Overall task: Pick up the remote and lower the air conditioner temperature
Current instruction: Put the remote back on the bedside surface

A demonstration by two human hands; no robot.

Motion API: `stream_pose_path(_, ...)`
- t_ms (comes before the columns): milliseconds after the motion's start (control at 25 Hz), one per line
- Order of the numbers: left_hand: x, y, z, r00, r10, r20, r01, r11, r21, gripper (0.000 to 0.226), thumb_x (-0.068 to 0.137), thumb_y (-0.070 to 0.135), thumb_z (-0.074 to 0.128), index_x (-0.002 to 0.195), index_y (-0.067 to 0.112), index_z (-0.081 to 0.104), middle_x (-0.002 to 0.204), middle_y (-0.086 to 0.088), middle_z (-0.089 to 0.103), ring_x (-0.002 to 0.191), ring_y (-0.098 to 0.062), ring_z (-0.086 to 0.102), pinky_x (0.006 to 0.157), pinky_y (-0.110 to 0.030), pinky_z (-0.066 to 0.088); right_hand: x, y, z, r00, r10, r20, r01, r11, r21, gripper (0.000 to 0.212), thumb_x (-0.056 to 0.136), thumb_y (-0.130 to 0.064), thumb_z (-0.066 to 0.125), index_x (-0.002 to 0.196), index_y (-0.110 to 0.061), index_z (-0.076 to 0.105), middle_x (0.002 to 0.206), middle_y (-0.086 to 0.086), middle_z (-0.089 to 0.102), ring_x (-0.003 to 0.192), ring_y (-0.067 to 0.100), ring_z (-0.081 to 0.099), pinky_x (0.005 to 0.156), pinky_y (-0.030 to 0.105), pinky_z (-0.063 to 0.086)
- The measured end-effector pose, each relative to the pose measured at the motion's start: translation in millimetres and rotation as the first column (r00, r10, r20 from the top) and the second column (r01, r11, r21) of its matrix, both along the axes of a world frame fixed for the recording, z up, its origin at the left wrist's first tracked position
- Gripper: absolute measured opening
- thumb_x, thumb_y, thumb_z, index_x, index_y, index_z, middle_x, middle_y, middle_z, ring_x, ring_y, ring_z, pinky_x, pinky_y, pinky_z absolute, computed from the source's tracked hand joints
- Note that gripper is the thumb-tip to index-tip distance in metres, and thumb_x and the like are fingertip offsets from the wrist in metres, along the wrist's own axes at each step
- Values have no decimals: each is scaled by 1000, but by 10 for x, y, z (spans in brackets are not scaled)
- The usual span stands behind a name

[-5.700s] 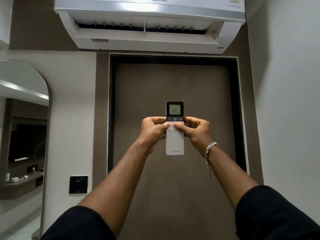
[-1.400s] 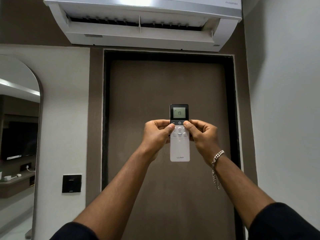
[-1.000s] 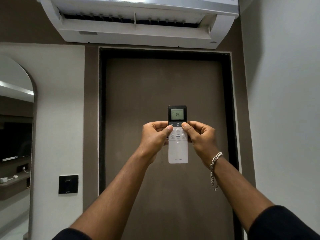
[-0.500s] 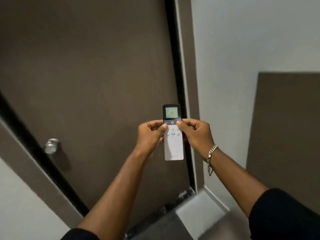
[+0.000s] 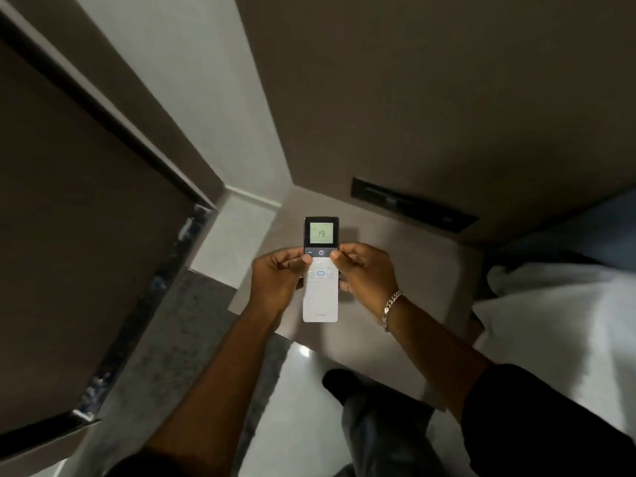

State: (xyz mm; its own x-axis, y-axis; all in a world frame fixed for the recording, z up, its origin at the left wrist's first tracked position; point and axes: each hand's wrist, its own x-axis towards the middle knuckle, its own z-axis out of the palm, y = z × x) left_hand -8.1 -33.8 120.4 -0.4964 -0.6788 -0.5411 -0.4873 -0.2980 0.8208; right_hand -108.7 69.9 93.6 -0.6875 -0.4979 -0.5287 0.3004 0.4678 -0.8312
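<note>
The one remote (image 5: 320, 270) reads "19" on its screen — upright, pinched between the left hand (image 5: 275, 282) and right hand (image 5: 366, 275), both thumbs on its buttons; one bracelet (image 5: 390, 308) below the grip.

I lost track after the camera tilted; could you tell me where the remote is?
The remote is at the head view's centre, upright between the left hand and right hand.
</note>
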Motion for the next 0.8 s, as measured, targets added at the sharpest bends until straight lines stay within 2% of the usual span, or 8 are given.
stream_pose_path(120,-205,218,-983,994,-19,104,17,1000,26,18,82,3,63,97,6,73,95,-14,75,86,-25,72,80,-40,56,-70,234,-960,994,-99,55,92,987,130,17,84,-19,67,91,-5,72,97,22,75,91,38,72,80,57,58)
stream_pose_path(240,-322,355,-1622,974,-116,194,129,990,-54,21,81,6,66,101,7,72,106,-13,73,98,-27,68,82,-29,54,-105,347,-1582,988,-145,53,127,959,255,19,78,-29,68,87,-14,75,92,16,77,90,34,72,83,53,58)
stream_pose_path(360,-392,425,-2027,930,-193,314,262,945,-196,20,83,15,66,102,9,71,108,-12,72,94,-24,66,79,-26,46,-103,392,-1999,978,-190,91,152,934,323,16,75,-31,66,77,-17,74,89,14,77,88,34,73,82,52,58)
stream_pose_path(480,-480,452,-2158,903,-205,378,329,895,-300,13,84,15,65,92,7,72,97,-13,74,81,-18,62,76,-25,43,-56,394,-2118,968,-252,-17,240,894,378,15,74,-27,69,68,-14,73,75,10,76,75,30,73,73,49,61)
stream_pose_path(560,-521,453,-2180,881,-219,418,371,869,-326,9,85,14,63,87,9,71,90,-10,74,77,-13,61,74,-22,44,-59,387,-2146,960,-273,-63,274,873,403,15,73,-28,72,70,-14,75,72,8,76,73,28,73,74,47,61)
stream_pose_path(680,-495,447,-2112,883,-258,393,403,846,-349,10,85,11,62,84,9,72,86,-7,75,81,-14,67,79,-19,49,-101,393,-2096,943,-331,-29,309,842,442,17,71,-29,74,75,-13,77,75,9,77,78,28,74,81,44,60)
stream_pose_path(760,-397,428,-1932,899,-246,362,373,864,-339,9,83,12,64,84,9,73,85,-10,75,84,-19,69,84,-26,53,-111,355,-1958,958,-282,-48,270,836,477,18,72,-26,73,77,-9,77,80,13,77,83,32,73,85,40,58)
stream_pose_path(800,-299,387,-1787,902,-234,363,362,868,-339,9,82,14,65,86,11,73,85,-10,76,84,-22,70,84,-29,55,-107,303,-1814,973,-204,-103,228,842,489,19,74,-25,71,77,-7,75,82,14,77,85,32,72,83,35,56)
